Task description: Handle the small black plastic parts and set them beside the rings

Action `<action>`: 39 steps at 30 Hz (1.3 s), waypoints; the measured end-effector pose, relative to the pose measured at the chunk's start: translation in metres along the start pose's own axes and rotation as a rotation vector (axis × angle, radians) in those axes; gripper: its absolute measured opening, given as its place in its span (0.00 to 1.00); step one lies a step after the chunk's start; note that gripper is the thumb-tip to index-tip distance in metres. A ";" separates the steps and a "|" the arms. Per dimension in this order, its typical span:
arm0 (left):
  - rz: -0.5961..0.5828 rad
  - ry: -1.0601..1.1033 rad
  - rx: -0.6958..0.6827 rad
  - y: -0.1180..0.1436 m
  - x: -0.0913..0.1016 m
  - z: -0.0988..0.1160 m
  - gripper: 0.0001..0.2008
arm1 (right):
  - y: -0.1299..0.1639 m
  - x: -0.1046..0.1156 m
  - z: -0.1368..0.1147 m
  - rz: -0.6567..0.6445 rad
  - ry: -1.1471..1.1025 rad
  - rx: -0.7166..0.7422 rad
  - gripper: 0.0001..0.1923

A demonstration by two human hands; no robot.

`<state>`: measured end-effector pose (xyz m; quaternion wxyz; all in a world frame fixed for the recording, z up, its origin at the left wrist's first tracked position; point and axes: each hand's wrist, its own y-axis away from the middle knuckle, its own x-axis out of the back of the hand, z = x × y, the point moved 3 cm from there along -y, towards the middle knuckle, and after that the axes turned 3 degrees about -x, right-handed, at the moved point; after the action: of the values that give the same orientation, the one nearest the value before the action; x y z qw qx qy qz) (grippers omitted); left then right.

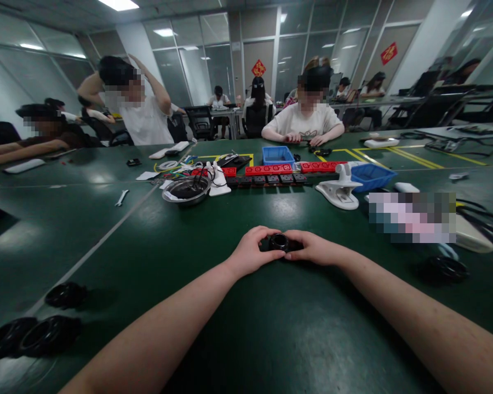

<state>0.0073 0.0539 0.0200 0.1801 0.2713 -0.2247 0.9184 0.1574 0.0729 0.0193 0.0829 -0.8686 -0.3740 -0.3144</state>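
Note:
Between both hands is a small black ring-shaped part (279, 242) with a round opening facing up and toward me. My left hand (258, 250) grips its left side, thumb along the near edge and fingers over the far side. On the right side my right hand (311, 247) closes round it the same way, and the two thumbs nearly meet in front. The part sits on or just above the green table (230, 306); which of the two I cannot tell. Fingers cover much of its sides.
Black ring-like parts (51, 335) lie at the near left, another (443, 269) at the right. Beyond my hands stand a metal bowl (185, 200), red power strips (267, 170), a white clamp stand (339, 191) and blue bins (277, 155). A wrench (122, 197) lies left. People sit across.

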 end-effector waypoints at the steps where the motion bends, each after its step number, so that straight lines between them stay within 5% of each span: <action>1: -0.001 0.010 0.002 0.000 0.000 0.000 0.20 | 0.000 0.000 0.000 0.000 -0.008 -0.006 0.15; 11: 0.027 -0.012 0.057 -0.002 -0.001 -0.003 0.20 | -0.003 -0.004 0.010 0.061 -0.020 -0.030 0.16; 21: 0.071 -0.003 0.086 -0.001 0.000 -0.009 0.21 | -0.002 -0.016 -0.001 0.375 0.386 -0.116 0.21; 25: 0.014 0.032 0.049 -0.001 0.000 -0.008 0.21 | -0.002 -0.010 -0.004 0.209 0.264 0.049 0.26; 29: -0.036 0.049 0.024 -0.001 0.000 -0.004 0.21 | 0.000 -0.002 -0.002 -0.009 0.065 0.057 0.17; 39: -0.050 0.044 0.023 -0.001 -0.001 -0.004 0.21 | -0.001 -0.002 0.002 -0.027 0.004 0.037 0.16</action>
<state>0.0065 0.0562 0.0172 0.2048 0.2587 -0.2033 0.9219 0.1564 0.0732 0.0169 0.0956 -0.8610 -0.3915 -0.3103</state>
